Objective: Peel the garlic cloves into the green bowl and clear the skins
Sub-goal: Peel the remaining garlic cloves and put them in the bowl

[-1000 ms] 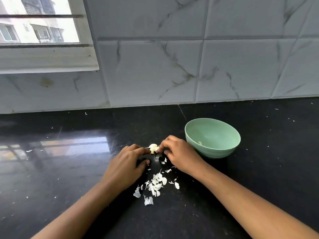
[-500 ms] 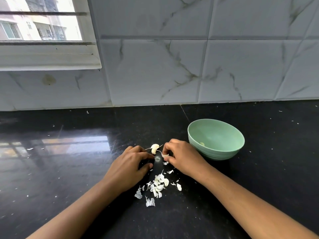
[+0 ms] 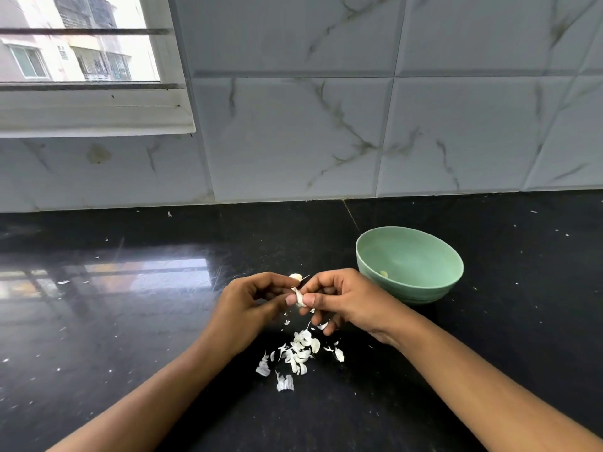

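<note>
Garlic clove (image 3: 295, 276) is pinched between a person's left hand (image 3: 248, 308) and right hand (image 3: 346, 301) over a black countertop (image 3: 130, 353), at the centre of the head view. Both hands grasp it with curled forefingers and thumbs, fingertips meeting. The clove's pale top shows above the fingertips. A white piece shows between the two thumbs, though whether it is skin or the clove's lower end cannot be told. The right hand's other fingers curl downward below the grip.

Loose skins (image 3: 300, 350) lie in a small heap on the countertop at six o'clock from the hands, between the two forearms, with a few scraps scattered round it. A green bowl (image 3: 424, 290) stands upright at two o'clock from the hands, just beside the right hand, with one peeled clove (image 3: 384, 274) lying inside by its near wall. Small white flecks dot the countertop. A marble-patterned tiled wall (image 3: 293, 141) rises behind at twelve o'clock, and a window (image 3: 81, 44) with a white sill fills the corner at ten o'clock.
</note>
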`<act>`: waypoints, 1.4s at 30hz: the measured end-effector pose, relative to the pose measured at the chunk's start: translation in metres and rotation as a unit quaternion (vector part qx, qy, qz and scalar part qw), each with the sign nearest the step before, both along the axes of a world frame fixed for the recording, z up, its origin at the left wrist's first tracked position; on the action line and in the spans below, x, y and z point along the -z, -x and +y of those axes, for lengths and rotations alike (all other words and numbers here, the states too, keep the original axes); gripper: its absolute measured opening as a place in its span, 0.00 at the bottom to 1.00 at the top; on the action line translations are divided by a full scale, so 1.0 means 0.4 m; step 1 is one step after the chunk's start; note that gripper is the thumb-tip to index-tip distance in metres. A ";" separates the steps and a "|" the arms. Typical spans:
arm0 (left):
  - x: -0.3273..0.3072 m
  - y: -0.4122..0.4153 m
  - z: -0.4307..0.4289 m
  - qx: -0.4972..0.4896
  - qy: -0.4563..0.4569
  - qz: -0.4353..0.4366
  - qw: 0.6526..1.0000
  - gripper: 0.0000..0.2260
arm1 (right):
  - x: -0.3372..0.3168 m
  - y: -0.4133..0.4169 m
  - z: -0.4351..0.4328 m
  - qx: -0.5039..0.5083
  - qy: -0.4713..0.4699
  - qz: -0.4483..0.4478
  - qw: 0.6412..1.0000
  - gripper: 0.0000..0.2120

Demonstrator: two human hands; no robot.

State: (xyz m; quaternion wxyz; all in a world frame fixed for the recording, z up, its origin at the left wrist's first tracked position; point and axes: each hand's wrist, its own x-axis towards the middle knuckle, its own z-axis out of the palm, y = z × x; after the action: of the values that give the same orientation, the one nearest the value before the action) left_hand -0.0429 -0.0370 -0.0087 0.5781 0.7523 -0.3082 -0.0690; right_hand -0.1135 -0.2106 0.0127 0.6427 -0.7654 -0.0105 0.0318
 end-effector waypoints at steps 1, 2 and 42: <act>-0.004 0.001 0.000 0.002 0.019 0.016 1.000 0.08 | -0.004 0.002 0.000 -0.005 -0.025 0.009 1.000 0.03; -0.007 0.003 0.000 0.006 0.038 0.037 0.999 0.07 | -0.006 0.003 -0.001 -0.007 -0.043 0.016 0.999 0.03; -0.009 -0.024 0.035 0.009 -0.179 -0.334 0.926 0.14 | -0.024 0.004 -0.025 0.020 -0.112 0.048 0.992 0.04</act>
State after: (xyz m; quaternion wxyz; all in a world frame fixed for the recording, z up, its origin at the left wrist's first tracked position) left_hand -0.0335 -0.0231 -0.0053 0.2973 0.8200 -0.4724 0.1270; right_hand -0.1151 -0.2206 0.0222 0.7248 -0.6861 0.0326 0.0540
